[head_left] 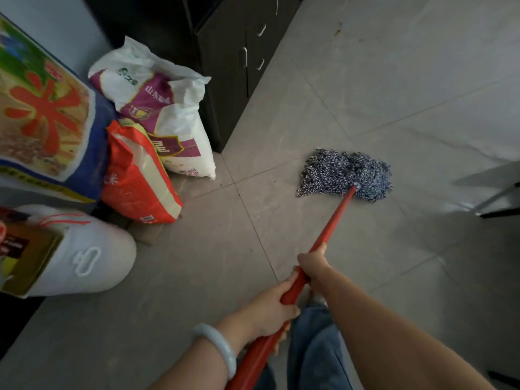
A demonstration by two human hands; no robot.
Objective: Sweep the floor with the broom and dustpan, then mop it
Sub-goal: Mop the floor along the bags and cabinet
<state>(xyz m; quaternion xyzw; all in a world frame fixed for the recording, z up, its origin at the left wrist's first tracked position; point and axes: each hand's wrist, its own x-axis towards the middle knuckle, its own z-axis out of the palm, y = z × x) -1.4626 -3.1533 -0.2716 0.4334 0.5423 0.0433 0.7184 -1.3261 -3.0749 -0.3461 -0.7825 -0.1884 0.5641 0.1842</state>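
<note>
I am in the mopping part of the job. No broom or dustpan shows anywhere in view, so I judge the sweeping is behind me, though I cannot confirm it from here. The grey tiled floor (365, 94) shows no obvious wet sheen that I can make out, so I cannot say how much of it has been mopped; some specks and a small brownish mark remain on the far tiles, and the strip along the sacks looks dusty.

My left hand (270, 308) grips the red mop handle (334, 215) lower down, near my body, its fingers (291, 280) curled round the pole. My right hand (313, 264) grips the same handle just beyond it, further along toward the head, wrapped round it too. The two hands sit close together, nearly touching.

The blue-and-white string mop head (344, 173) lies spread flat on the floor well ahead of my hands, at the far end of the handle, out to the right of the dark cabinet (225, 80). To the left, well apart from the mop, the rice sacks (146, 170) lean by the cabinet. My judgement: the tiles by those sacks and the corner are left to do.
</note>
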